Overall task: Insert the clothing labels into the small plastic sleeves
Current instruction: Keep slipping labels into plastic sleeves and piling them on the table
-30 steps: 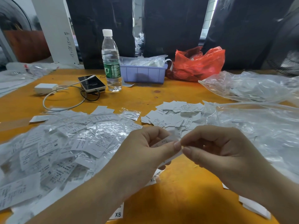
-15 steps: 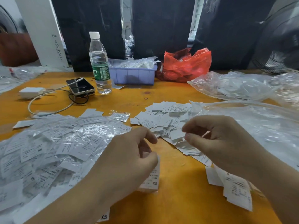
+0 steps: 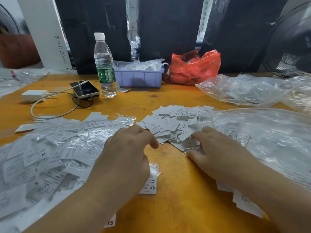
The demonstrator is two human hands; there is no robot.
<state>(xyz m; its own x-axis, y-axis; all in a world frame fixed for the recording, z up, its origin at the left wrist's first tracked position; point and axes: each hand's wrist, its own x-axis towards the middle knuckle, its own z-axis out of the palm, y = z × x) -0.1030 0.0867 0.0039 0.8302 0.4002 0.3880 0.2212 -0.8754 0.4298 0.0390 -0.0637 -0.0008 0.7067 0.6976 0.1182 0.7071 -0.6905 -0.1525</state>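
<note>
At eleven o'clock on the orange table [image 3: 168, 207] stands a water bottle [image 3: 104, 64], with a phone [image 3: 84, 89] and white charger [image 3: 34, 95] to its nine. A lilac bin [image 3: 138, 78] sits at twelve, a red plastic bag [image 3: 195, 68] and a black fan [image 3: 292, 46] toward one and two.

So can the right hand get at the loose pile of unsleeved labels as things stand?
Probably yes. The right hand already lies at the near edge of the loose label pile, its fingers on the nearest labels, and nothing lies between them.
</note>
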